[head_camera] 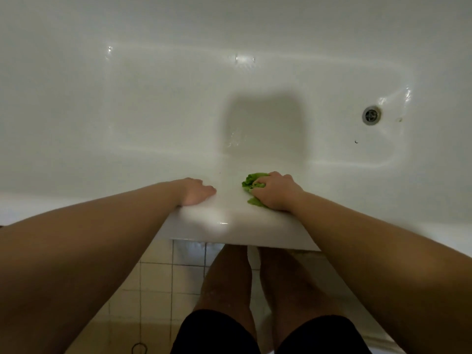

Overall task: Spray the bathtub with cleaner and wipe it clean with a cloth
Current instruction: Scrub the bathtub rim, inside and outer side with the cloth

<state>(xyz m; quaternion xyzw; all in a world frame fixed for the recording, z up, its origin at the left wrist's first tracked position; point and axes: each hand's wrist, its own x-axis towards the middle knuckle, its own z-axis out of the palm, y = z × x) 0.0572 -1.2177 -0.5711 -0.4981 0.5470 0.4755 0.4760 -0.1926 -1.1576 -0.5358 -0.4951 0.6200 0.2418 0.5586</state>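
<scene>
While the person's bare legs stand on the tiled floor right against the tub, both arms reach forward onto the near rim of the bathtub, so the work now sits at this closest edge. No spray bottle shows anywhere in view, and I judge the spraying to be over: the rim carries a wet sheen and faint streaks of water lie on the tub floor further in. Wiping is the step in hand.

On the rim, the left hand lies flat with its fingers nearly straight, palm pressing down; its grip holds nothing and seems only to brace the body. Just beside it, a short way along the rim, the right hand has its fingers curled over a bunched green cloth, its grip closed round the wad and pressing it against the rim's inner edge. Part of the cloth sticks out past the fingertips and a scrap shows below the palm.

Beyond the hands, the tub floor looks mostly white and glossy, which suggests some of it has been covered, though I cannot tell how much has been wiped. Near the drain at the far right, a few small dark specks lie on the enamel, well apart from the cloth. Those, and likely the far wall, look left to do.
</scene>
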